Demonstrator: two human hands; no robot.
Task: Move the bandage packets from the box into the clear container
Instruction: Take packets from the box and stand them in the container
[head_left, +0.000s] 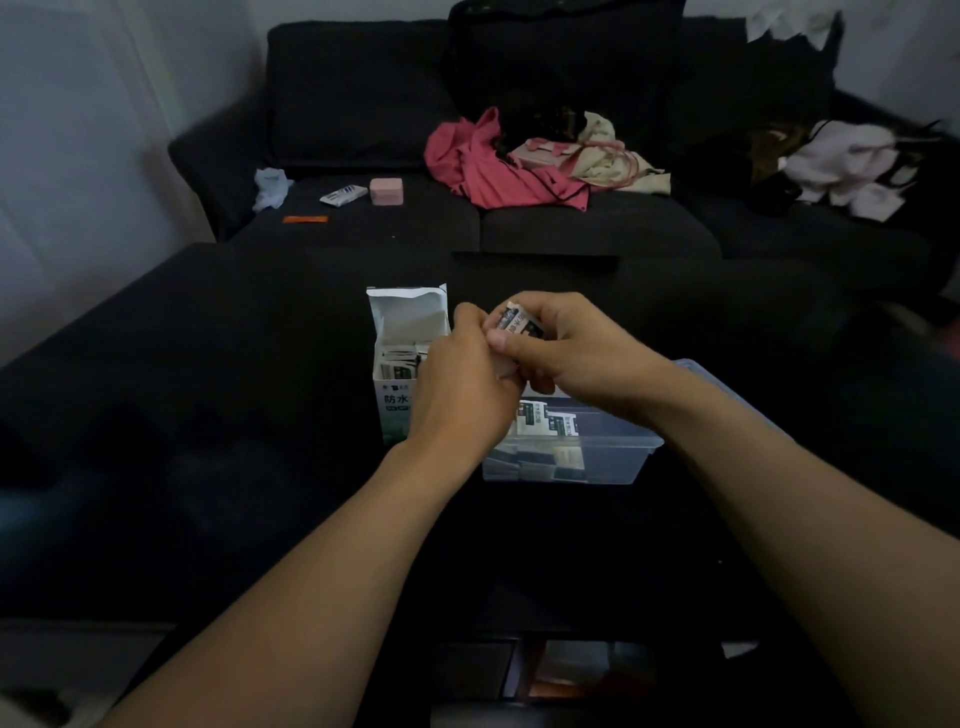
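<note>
A white bandage box (397, 358) stands open on the black table, with several packets (400, 358) upright inside it. To its right sits the clear container (597, 457), holding several packets (540, 421). Both hands meet above the gap between the two. My right hand (561, 348) grips a small stack of bandage packets (519, 322) between thumb and fingers. My left hand (462, 379) pinches the same stack from the left, and its fingertips are hidden behind the stack.
A dark sofa (363, 218) lies behind the table, with a pink case (386, 190), a small packet (343, 196), an orange strip (305, 220) and a crumpled plastic bag (270, 187) on its left seat. Pink and cream clothes (493, 166) are piled mid-sofa.
</note>
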